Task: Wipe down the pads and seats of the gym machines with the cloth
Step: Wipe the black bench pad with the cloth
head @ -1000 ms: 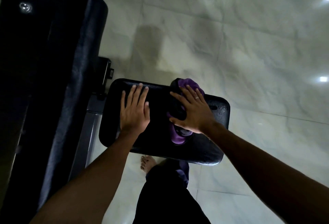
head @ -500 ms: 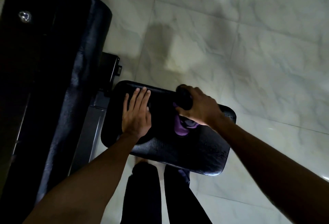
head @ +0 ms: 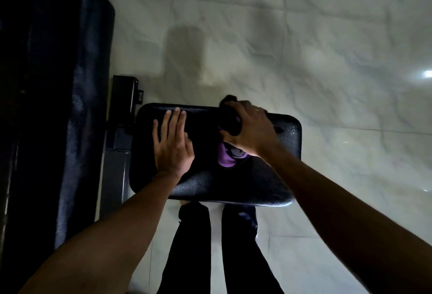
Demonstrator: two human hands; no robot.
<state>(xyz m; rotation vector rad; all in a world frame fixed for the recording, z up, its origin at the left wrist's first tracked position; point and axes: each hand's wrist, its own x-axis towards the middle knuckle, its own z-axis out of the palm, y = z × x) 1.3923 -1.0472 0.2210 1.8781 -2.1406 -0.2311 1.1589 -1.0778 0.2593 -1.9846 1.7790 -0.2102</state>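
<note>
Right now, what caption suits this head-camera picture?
Right hand grips a purple cloth on the black seat pad; left hand rests flat.

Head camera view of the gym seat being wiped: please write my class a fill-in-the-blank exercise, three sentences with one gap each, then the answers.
1. The right hand grips a bunched black and ____ cloth.
2. The left hand rests flat on the black padded rectangular seat, holding ____.
3. Seen by the person, the cloth lies to the ____ of the left hand.

Missing words: purple; nothing; right.
</note>
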